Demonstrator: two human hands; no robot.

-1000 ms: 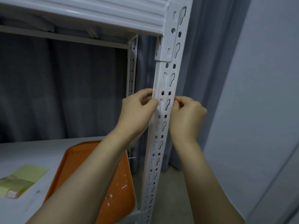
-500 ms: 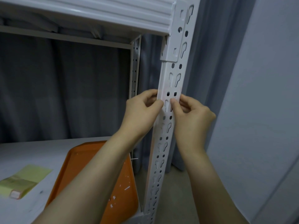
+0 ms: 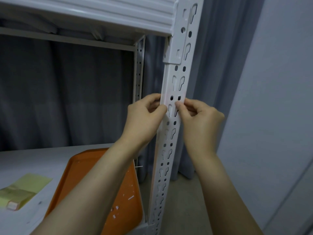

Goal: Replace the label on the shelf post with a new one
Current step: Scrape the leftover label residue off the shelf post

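Shelf post [image 3: 175,82]: white steel upright with paired keyhole slots and round holes, standing at the shelf's front right corner under the ribbed upper beam [image 3: 101,12].

Left hand [image 3: 144,117] is gripping the post's left edge. Its fingers [image 3: 153,99] are curling in tight, thumb on the front and the rest wrapping behind.

Right hand [image 3: 201,121] is meeting it from the other side. Its thumb [image 3: 177,104] is pressing flat on the post face over a keyhole slot, and its other fingers are curling against the right edge, so the post is being pinched between them.

Label: white on white, not plainly readable. A faint pinkish patch [image 3: 166,96] is showing on the post face around two round holes, just above the right thumb and level with the left fingertips. Cannot tell whether it is the label, or whether either hand has an edge of it.

Lower shelf board [image 3: 33,160], grey, is carrying an orange tray [image 3: 81,175] just left of the post, under the left forearm. Small white scraps [image 3: 131,198] are lying in the tray. Further left a yellow-green sheet [image 3: 28,184] is lying flat, with a small red-bordered rectangle [image 3: 12,205] at its near end.

Grey curtain [image 3: 67,99] is hanging behind, and a pale wall [image 3: 279,99] is standing to the right.
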